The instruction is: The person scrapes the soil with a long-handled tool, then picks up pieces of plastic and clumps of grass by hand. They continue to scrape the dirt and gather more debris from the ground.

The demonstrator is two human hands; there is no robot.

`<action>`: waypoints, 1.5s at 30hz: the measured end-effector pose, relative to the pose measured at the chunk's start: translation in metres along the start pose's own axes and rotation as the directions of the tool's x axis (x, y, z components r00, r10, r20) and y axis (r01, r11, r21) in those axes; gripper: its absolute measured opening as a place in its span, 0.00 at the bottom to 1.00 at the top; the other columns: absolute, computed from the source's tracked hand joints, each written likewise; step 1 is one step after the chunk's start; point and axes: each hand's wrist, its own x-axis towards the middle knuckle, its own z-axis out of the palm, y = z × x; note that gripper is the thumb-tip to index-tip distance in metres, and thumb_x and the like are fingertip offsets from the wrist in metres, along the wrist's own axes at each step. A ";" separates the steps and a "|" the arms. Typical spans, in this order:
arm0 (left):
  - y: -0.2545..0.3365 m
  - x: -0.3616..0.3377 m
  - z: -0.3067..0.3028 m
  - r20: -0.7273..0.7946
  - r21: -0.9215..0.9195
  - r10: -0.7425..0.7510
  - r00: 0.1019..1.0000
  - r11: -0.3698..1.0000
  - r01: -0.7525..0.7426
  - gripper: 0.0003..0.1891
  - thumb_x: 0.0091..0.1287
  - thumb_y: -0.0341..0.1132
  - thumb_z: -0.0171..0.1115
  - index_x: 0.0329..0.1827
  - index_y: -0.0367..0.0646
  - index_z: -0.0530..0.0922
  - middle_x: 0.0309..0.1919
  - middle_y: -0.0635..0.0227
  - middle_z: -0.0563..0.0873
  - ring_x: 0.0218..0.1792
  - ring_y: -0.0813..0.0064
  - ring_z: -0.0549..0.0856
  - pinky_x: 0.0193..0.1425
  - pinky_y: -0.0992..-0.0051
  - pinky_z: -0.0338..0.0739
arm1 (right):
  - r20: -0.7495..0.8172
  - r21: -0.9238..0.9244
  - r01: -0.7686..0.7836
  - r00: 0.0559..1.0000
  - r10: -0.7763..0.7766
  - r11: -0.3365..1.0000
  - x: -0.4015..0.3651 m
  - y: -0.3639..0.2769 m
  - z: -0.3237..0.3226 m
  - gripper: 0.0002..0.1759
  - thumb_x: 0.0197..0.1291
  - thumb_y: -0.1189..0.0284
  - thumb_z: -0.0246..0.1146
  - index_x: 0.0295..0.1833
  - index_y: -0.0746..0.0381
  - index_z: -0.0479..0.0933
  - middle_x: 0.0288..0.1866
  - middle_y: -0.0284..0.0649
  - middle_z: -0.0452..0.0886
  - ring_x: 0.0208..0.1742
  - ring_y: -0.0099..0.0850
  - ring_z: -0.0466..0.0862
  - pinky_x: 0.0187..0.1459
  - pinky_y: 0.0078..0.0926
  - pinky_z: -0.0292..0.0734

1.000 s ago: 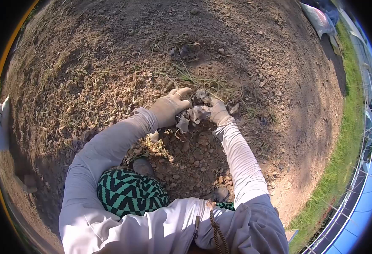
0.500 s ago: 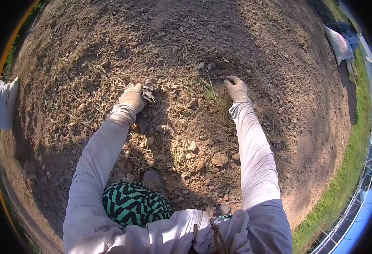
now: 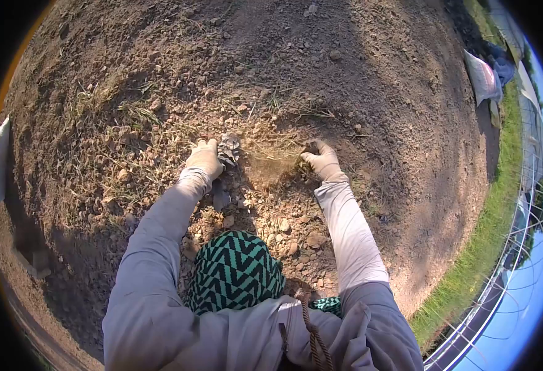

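My left hand, in a pale glove, is closed on a crumpled grey plastic scrap close over the stony soil. Just below it lies a darker grey strip. Across from it, my gloved right hand has its fingers curled round a clump of dry grass low over the ground. Dust blurs the soil between the two hands.
Loose stones and dry grass cover the soil. My knee in green-and-black patterned cloth is below my hands. White sacks stand at left and right. Green grass and a metal frame line the right edge.
My right hand has moved left and down toward my body, now with the grass clump in it. My left hand has shifted slightly right and down, still with the scrap. Dust has risen between them.
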 end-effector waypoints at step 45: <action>-0.050 -0.024 0.069 -0.187 -0.284 0.165 0.968 0.935 -0.214 0.32 0.55 0.36 0.67 0.64 0.45 0.67 0.57 0.53 0.76 0.62 0.53 0.75 0.64 0.64 0.71 | 0.544 -0.211 0.067 0.837 0.060 0.975 0.094 -0.068 0.044 0.30 0.48 0.68 0.74 0.59 0.61 0.78 0.48 0.38 0.86 0.46 0.27 0.84 0.51 0.25 0.77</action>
